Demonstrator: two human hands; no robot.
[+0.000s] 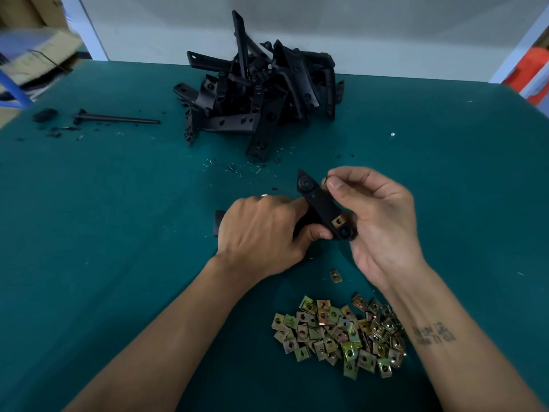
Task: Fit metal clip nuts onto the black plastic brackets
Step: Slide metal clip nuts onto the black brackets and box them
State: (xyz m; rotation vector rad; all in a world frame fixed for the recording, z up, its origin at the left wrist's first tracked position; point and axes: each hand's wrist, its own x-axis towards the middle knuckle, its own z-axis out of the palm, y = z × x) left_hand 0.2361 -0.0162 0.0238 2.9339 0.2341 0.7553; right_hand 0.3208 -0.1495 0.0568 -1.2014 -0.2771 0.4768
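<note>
Hands point(261, 230) gripping flat black bracket point(319, 205), brassy square clip nuts point(341, 334)

A big table point(89, 233) with a dark green cloth fills the room's middle. Behind it stands a plain white wall point(386, 31). Brown boxes point(44, 52) sit at the far left. Something orange point(531, 69) shows at the right.

On the table point(118, 203), a pile of brackets point(261, 96) lies at the far middle. A heap of clip nuts point(338, 334) sits near, right of centre, with one stray clip nut point(336, 275) just beyond it. Between the piles, both hands share a bracket point(320, 206); a rod point(116, 118) lies far left.
</note>
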